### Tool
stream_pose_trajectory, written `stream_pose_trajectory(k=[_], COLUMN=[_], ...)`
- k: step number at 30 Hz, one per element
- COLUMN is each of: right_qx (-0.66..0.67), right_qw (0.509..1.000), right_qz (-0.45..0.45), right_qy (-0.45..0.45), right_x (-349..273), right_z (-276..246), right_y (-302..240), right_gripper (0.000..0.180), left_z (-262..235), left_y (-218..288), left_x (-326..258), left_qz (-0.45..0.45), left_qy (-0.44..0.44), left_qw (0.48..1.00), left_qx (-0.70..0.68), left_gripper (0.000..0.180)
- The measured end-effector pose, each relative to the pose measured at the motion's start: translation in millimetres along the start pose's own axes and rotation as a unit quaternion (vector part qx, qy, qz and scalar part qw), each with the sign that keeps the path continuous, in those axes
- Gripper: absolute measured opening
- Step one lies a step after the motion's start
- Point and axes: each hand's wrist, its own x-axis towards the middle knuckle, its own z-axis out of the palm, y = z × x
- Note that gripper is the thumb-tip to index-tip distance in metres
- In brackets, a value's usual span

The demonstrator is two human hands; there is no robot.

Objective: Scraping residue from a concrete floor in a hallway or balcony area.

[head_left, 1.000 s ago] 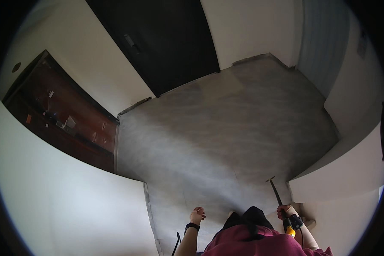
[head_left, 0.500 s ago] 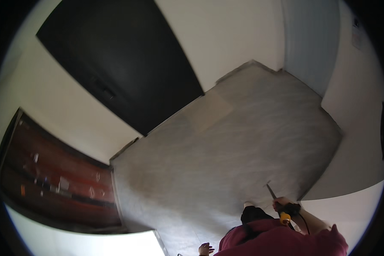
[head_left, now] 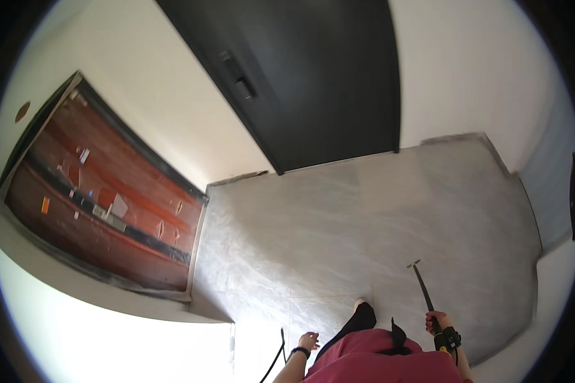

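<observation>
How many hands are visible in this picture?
2: the left hand, left of the pink top, and the right hand, gripping a long dark tool.

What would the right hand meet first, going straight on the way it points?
Following the dark tool, the right hand would probably reach the black door across the grey floor; depth is unclear, so perhaps floor first.

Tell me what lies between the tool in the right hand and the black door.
In the head view, grey floor shows between the black T-tipped tool in the right hand and the black door.
</observation>
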Motion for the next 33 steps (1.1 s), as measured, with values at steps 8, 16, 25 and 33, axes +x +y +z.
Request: stream_pose_trajectory(k=[8, 16, 25, 33], right_qx=[-0.105, -0.279, -0.528, -0.615], right_qw=[0.994, 0.958, 0.814, 0.733], right_qz=[0.012, 0.049, 0.102, 0.125], right_qy=[0.019, -0.038, -0.22, -0.262], right_x=[71.8, 169.5, 261.2, 328.2], right_z=[90.8, 200.2, 373.9, 527.4], right_y=[-98.2, -200.6, -300.3, -272.7], right_gripper=[0.01, 0.013, 0.02, 0.018], left_z=[1.1, -6.8, 34.6, 53.9], left_y=[148.6, 178.6, 213.9, 224.1], left_x=[60.5, 85.4, 56.4, 119.9], left_qz=[0.099, 0.004, -0.104, -0.21], left_qy=[0.024, 0.095, 0.186, 0.2], left_qw=[0.993, 0.984, 0.915, 0.841], left_qx=[-0.051, -0.149, -0.344, -0.458], left_gripper=[0.034, 0.033, 0.037, 0.035])
